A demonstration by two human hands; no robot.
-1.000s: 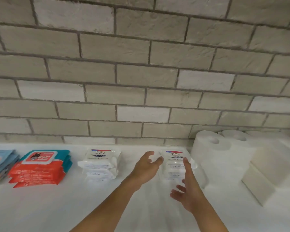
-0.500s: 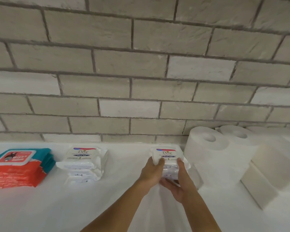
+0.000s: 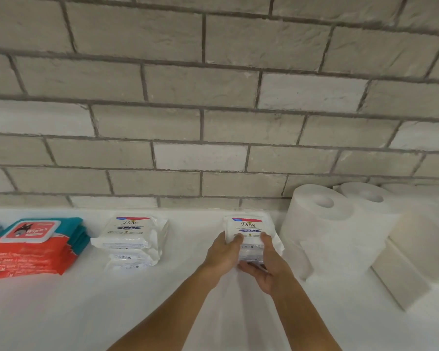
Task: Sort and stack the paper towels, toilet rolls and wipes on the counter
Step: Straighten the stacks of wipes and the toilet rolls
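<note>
Grip status: left hand point(image 3: 223, 252) and right hand point(image 3: 267, 271) clasp right Dove stack point(image 3: 249, 225) from both sides. Matching Dove stack point(image 3: 131, 231) lies leftward, well apart.

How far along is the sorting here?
Looks done: red wipes stack, first Dove stack, toilet rolls grouped. In hand: left hand and right hand grip the second Dove stack. Left, probably: joining both Dove stacks; the white towel blocks look loosely piled.
</note>
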